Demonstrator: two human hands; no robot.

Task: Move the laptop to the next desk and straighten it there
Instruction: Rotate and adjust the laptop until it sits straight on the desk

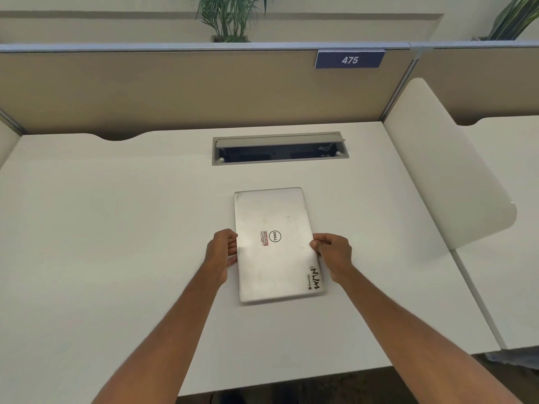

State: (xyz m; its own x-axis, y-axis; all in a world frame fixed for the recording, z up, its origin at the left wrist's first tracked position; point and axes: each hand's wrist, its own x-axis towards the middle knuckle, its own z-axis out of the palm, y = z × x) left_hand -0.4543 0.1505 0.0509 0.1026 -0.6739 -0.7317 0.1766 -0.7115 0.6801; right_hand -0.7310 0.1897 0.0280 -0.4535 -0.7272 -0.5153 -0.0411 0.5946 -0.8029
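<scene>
A closed silver laptop (277,258) lies flat on the white desk (116,243), near its middle. Its long side runs away from me, turned slightly off square, and stickers show on the lid. My left hand (222,250) grips the laptop's left edge. My right hand (332,252) grips its right edge. Both sets of fingers curl onto the lid's sides.
An open cable tray (280,150) is set into the desk behind the laptop. A tan partition (175,88) with a sign reading 475 backs the desk. A white divider panel (446,176) separates it from the neighbouring desk (507,258) on the right.
</scene>
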